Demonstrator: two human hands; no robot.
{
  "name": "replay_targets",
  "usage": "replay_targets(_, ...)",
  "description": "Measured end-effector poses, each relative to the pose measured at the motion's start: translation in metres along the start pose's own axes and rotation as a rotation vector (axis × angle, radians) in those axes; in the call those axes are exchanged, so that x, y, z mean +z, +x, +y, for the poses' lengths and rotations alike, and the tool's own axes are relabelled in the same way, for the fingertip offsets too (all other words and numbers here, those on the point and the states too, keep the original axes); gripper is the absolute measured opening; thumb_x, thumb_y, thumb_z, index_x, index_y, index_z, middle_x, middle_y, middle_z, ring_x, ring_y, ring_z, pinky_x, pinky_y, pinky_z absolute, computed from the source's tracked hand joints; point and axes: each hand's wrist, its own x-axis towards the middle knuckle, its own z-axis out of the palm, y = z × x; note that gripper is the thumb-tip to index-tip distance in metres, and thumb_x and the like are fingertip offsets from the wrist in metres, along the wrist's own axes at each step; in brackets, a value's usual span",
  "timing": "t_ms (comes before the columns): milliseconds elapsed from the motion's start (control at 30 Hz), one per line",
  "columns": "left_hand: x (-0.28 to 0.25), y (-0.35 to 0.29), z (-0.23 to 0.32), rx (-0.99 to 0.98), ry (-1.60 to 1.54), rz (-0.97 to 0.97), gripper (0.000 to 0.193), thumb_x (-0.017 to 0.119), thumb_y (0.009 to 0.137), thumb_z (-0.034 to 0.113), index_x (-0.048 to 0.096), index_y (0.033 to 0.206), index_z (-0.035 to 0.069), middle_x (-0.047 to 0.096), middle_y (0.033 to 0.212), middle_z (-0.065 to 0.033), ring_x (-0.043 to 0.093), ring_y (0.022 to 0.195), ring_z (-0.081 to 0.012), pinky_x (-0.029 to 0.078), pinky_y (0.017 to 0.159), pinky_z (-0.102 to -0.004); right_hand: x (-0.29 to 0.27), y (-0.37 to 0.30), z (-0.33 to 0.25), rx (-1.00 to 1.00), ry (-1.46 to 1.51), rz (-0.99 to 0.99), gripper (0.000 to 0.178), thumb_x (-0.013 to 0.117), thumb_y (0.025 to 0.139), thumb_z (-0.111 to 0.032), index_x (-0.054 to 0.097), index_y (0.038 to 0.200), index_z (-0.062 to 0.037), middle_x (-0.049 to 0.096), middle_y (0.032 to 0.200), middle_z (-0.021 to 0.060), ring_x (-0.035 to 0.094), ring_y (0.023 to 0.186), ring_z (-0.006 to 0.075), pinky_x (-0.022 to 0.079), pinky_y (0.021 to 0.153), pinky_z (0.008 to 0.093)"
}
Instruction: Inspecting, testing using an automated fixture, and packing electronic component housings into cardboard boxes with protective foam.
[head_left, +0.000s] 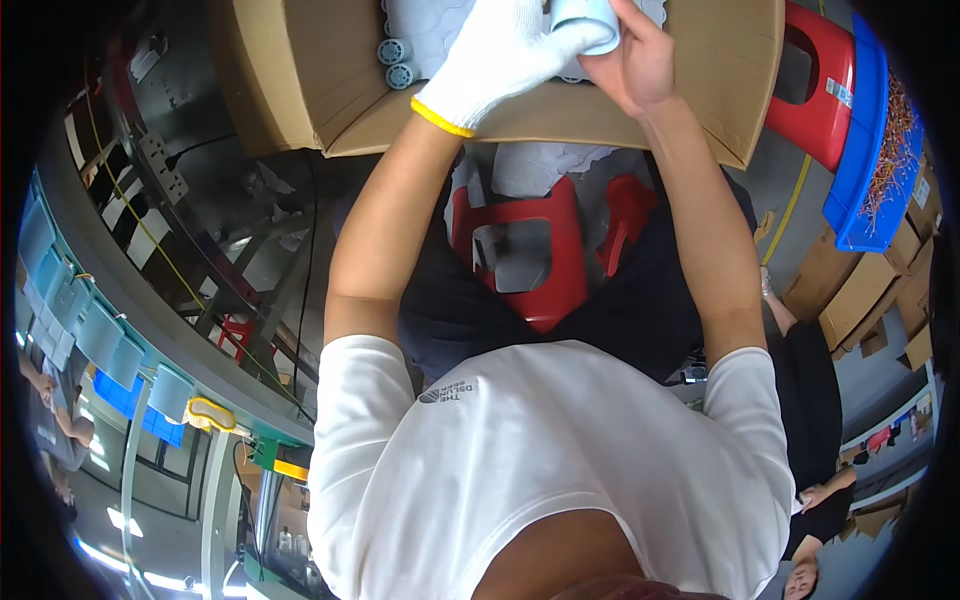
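My left hand (508, 58), in a white knit glove with a yellow cuff, is closed around the left side of a light blue plastic cylinder (586, 28). From the other side my bare right hand (640, 68) grips it with fingers and thumb. Both hands hold the cylinder over an open cardboard box (510, 126). Inside the box lie pale wavy-edged sheets (425, 30). At its left inner side sit two light blue round pieces with slotted ends, a higher one (394, 51) and a lower one (401, 76). The hands hide part of the contents.
Between my legs stands a red plastic stool (545, 240). Another red stool (820, 85) is at the right, beside a blue tray (848, 200) of thin wire-like pieces. On the left, a curved bench (150, 340) carries light blue containers and a glove. Other people are at both sides.
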Motion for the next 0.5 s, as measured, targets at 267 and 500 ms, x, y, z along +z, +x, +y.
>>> replay_targets(267,-0.003,-0.002,0.006,0.273,0.493,0.328,0.036,0.082,0.085,0.023,0.072,0.115,0.006,0.07,0.088,-0.0145,0.067,0.074,-0.0295,0.052,0.068,-0.0399,-0.016,0.01,0.002,-0.075,0.153,0.063,0.041,0.043,0.112,-0.029,0.051,0.145,-0.0081,0.064,0.127,0.0096,0.062,0.12,0.0263,0.046,0.109,0.0444)
replay_targets(500,0.005,-0.002,-0.004,0.178,0.538,0.171,0.02,0.071,0.095,0.026,0.077,0.099,0.007,0.07,0.079,-0.0199,0.069,0.071,-0.038,0.053,0.065,-0.0451,0.0,0.006,0.012,-0.082,-0.054,0.194,0.047,0.047,0.111,-0.029,0.045,0.154,-0.0088,0.059,0.135,0.0068,0.054,0.13,0.0222,0.041,0.113,0.0412)
